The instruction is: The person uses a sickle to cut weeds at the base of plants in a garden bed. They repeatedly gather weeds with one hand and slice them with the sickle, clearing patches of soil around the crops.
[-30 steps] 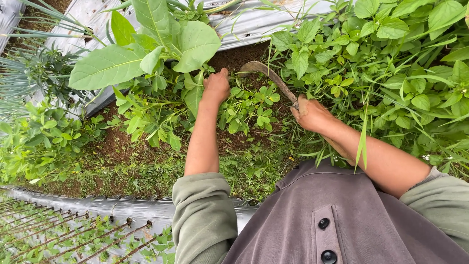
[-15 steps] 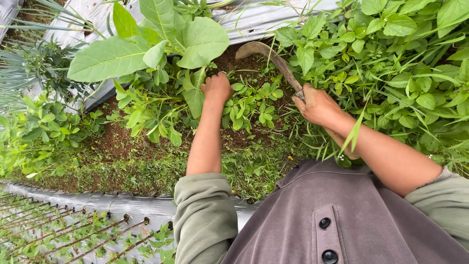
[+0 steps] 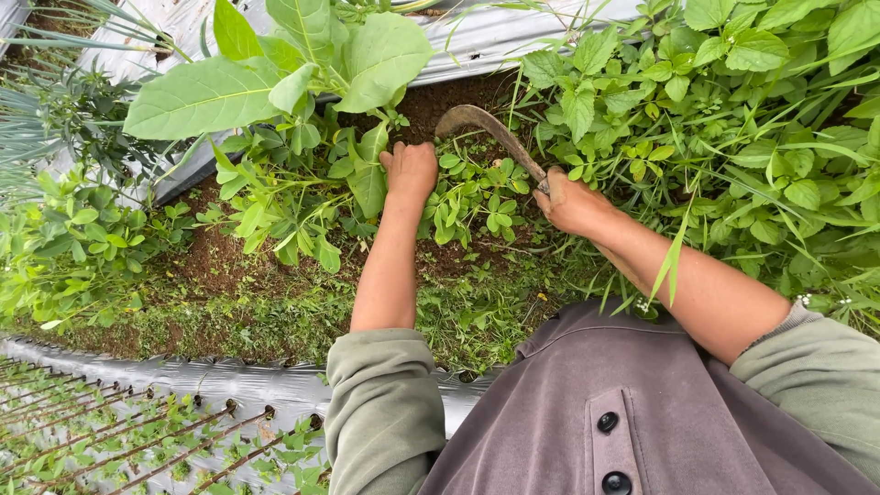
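My left hand [image 3: 410, 171] is closed around a clump of low green weeds [image 3: 472, 197] growing in dark soil [image 3: 431, 105] between two plastic-covered beds. My right hand [image 3: 570, 203] grips the handle of a curved, rusty sickle [image 3: 486, 128], whose blade arcs over the weeds toward my left hand. The blade tip sits just above the soil, right of my left hand's fingers. Both forearms are bare, with green sleeves pushed up.
A tall plant with broad leaves [image 3: 275, 82] stands left of my left hand. Dense leafy growth [image 3: 733, 119] fills the right side. Silver plastic mulch [image 3: 229, 390] with seedling holes covers the near bed, and another sheet [image 3: 495, 32] lies beyond.
The sickle swung up and away half a second ago, then came back down toward the weeds. My right hand shifted slightly left. My left hand stayed on the clump.
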